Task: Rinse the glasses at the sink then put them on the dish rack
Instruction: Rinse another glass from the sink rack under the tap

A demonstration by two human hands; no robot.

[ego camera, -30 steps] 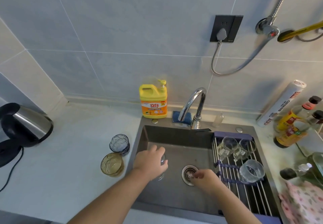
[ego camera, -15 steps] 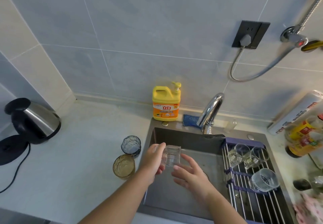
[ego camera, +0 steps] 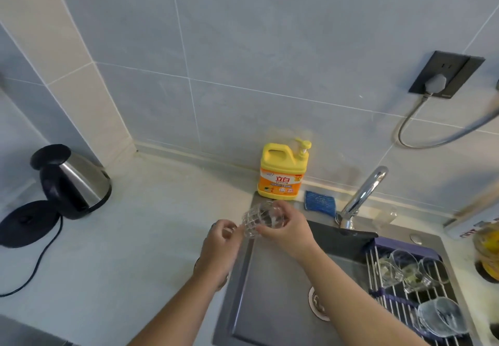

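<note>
My right hand (ego camera: 283,228) grips a clear cut-pattern glass (ego camera: 255,221), tilted on its side above the left rim of the dark sink (ego camera: 270,291). Just left of it, my left hand (ego camera: 220,243) hovers with loosely curled fingers at the glass's end, and I cannot tell whether they touch it. That hand hides most of two tinted glasses on the counter; an amber edge (ego camera: 198,262) shows under the wrist. Three clear glasses (ego camera: 440,317) lie on the roll-up dish rack (ego camera: 397,295) over the sink's right side.
The chrome faucet (ego camera: 361,197) stands behind the sink, with no water running. A yellow soap bottle (ego camera: 282,176) and blue sponge (ego camera: 320,202) sit at the back rim. A steel kettle (ego camera: 73,180) with its base and cord is far left. Bottles crowd the right edge.
The glass rose out of the sink and passed from my left hand into my right. Both hands moved up and left to the sink's rim. My view swung left.
</note>
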